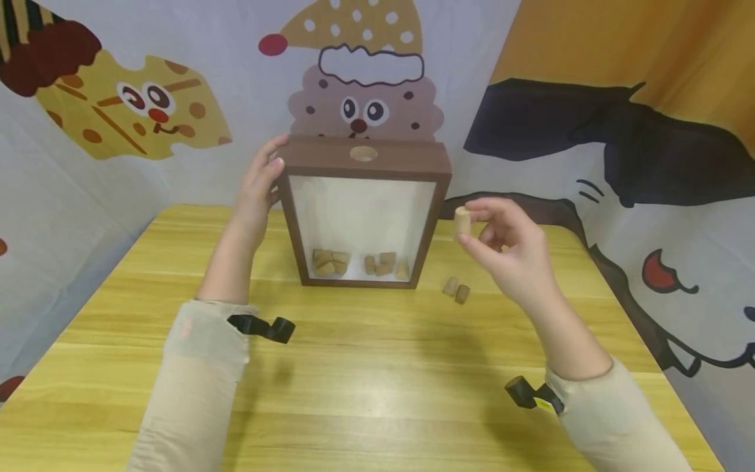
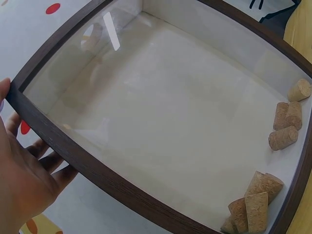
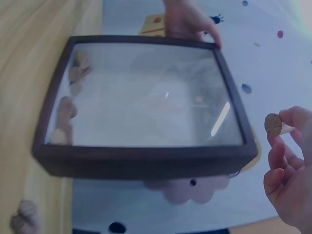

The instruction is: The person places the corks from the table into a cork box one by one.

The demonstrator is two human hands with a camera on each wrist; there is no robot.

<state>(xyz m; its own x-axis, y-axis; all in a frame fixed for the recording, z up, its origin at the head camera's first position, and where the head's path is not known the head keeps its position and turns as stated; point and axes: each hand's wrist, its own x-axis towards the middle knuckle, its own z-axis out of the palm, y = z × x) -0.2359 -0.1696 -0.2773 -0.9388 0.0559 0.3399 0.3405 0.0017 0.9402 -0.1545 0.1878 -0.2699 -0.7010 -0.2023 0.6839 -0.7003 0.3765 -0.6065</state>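
Note:
A brown shadow box [image 1: 366, 226] with a clear front stands upright on the table, a round hole [image 1: 364, 154] in its top. Several corks [image 1: 330, 261] lie along its bottom behind the pane, in two loose groups. My left hand [image 1: 257, 180] holds the box's upper left corner, thumb at the front and fingers around the side. To the right of the box, raised above the table, my right hand [image 1: 510, 246] pinches a single cork [image 1: 463, 223] between thumb and fingers. In the right wrist view the cork's round end [image 3: 273, 125] shows.
Two loose corks [image 1: 456, 290] lie on the wooden table [image 1: 354, 380] just right of the box's base. Behind the table hangs a printed cloth [image 1: 236, 39] with cartoon figures. Black cameras are strapped at both wrists.

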